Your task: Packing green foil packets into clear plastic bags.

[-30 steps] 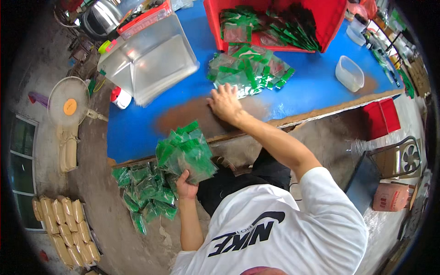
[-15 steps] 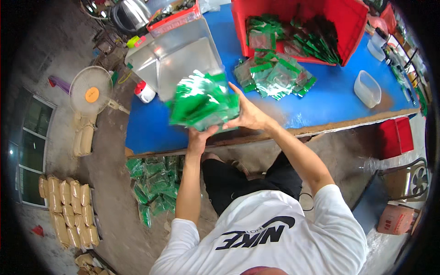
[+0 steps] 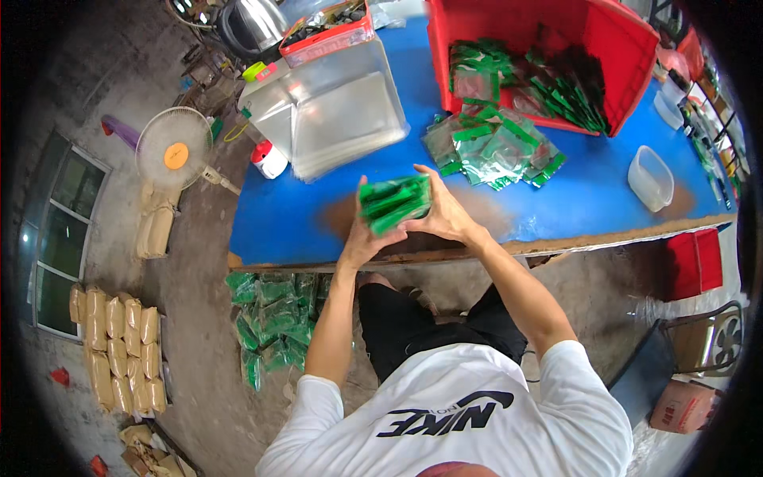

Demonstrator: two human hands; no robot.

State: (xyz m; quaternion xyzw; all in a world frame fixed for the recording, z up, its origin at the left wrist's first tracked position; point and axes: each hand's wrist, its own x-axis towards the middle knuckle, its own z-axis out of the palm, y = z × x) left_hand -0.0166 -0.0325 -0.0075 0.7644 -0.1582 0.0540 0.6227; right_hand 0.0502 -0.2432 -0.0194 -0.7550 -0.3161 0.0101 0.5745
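Both hands, left (image 3: 362, 238); right (image 3: 445, 213), clasp green packet stack (image 3: 393, 203) above blue table (image 3: 286, 215).

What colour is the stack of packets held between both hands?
Green, with clear plastic; stack of packets, head view.

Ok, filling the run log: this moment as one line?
left hand + right hand: hold green packet stack | over blue table

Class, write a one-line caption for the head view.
Both hands square a stack of green packets over a blue table.
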